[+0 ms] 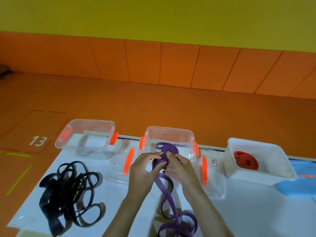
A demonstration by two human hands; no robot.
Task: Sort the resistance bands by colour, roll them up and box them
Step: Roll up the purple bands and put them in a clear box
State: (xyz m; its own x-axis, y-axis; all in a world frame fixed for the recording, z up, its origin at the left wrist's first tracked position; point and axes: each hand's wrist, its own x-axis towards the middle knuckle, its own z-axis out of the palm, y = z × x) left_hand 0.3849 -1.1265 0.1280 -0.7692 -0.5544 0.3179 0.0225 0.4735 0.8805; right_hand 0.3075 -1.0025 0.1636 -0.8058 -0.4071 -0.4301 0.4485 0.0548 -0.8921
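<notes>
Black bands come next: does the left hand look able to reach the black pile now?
Likely yes, once freed: nothing lies between the left hand and black pile, but it grips the purple band.

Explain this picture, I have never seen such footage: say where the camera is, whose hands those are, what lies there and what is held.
No machine: a person wears the camera on the head, looking down at their hands. The left hand and right hand pinch a partly rolled purple band; its loose end trails toward the viewer. On the white table lie tangled black bands, a left clear box, a middle clear box, clear lids and a white box holding red rolls.
</notes>
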